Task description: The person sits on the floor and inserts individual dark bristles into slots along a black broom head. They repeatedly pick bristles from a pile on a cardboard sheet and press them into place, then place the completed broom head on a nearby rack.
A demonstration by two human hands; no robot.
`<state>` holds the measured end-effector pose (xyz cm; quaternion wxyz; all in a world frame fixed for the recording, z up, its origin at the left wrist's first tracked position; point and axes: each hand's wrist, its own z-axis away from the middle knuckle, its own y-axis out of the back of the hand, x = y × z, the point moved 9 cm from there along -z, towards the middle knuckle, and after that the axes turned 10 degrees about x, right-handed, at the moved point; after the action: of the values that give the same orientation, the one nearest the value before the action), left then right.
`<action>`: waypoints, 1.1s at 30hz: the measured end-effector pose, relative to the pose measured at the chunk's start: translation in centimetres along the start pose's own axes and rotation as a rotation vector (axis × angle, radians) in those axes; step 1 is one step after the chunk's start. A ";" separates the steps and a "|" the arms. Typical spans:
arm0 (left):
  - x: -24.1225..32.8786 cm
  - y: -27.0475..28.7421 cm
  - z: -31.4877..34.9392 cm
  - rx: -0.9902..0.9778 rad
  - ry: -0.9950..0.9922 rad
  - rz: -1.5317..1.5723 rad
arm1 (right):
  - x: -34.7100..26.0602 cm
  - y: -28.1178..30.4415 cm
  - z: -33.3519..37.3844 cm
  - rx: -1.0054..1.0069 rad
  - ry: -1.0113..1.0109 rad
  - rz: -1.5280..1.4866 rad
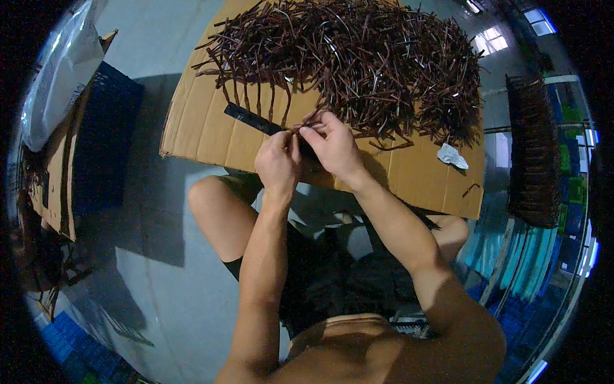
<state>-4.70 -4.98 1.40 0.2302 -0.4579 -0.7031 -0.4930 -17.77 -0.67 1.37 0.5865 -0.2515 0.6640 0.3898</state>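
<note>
My left hand [279, 160] is closed at the near end of a narrow black strip [248, 119], its fingertips pressed together. A row of thin dark brown strands [258, 99] reaches from the strip toward the pile. Right beside it, my right hand [336, 146] pinches a thin brown strand [308, 121], and its fingertips meet those of the left. The exact spot where strand and strip come together is hidden by my fingers. Beyond both hands lies a big tangled pile of short brown strands [358, 57], with a few shiny bits among them.
The pile rests on a cardboard sheet [192, 128] in front of my knees. A crumpled white scrap [453, 156] and a loose strand [471, 189] lie at its right. Left stands a blue-sided box [102, 141] with a plastic bag [61, 83]. A rack of hanging brown strands [534, 153] stands right.
</note>
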 end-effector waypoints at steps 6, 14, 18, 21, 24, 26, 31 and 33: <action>0.0 0.0 0.0 -0.013 -0.026 -0.039 | -0.7 -0.4 0.4 0.000 0.010 0.011; -0.4 -0.6 -0.1 -0.059 0.001 -0.041 | -1.6 -0.2 0.5 0.019 0.109 0.286; -0.2 -0.4 -0.1 -0.070 0.003 -0.028 | -1.2 0.1 -0.1 0.070 0.074 0.005; -0.1 -0.3 -0.1 -0.060 0.006 -0.040 | -0.9 0.2 -0.2 0.084 0.114 0.016; 0.0 -0.2 -0.1 -0.059 -0.017 -0.053 | -1.4 0.0 -0.1 0.103 0.175 0.111; -0.2 -0.6 -0.1 -0.100 0.038 -0.041 | -2.4 -0.4 0.2 0.051 0.243 0.301; -0.8 -0.3 -0.2 -0.095 0.074 0.057 | -4.2 -1.6 -0.3 -0.164 0.272 0.548; -0.4 0.0 -0.2 -0.116 0.051 0.025 | -3.3 0.2 -1.8 -0.220 0.233 0.323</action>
<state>-4.56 -5.34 1.15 0.2271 -0.4665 -0.6614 -0.5415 -18.36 -2.49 4.67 0.4049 -0.2477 0.7124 0.5169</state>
